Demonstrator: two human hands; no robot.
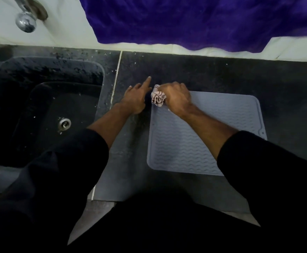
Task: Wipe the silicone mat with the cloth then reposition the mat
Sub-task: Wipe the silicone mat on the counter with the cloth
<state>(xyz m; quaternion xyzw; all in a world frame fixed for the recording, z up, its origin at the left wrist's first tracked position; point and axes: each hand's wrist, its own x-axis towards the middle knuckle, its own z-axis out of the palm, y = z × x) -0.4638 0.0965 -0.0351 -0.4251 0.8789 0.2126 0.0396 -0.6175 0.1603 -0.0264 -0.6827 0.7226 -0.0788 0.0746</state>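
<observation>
A dark sink [45,110] with a chrome tap [26,21] is seen at left; the left hand [135,99] is laid open on the black counter [213,73], fingers spread; the right hand [176,97] is clenched around a bunched striped cloth [157,98] at the far-left corner of the grey silicone mat [194,139]; a purple towel [203,21] is draped behind.
</observation>
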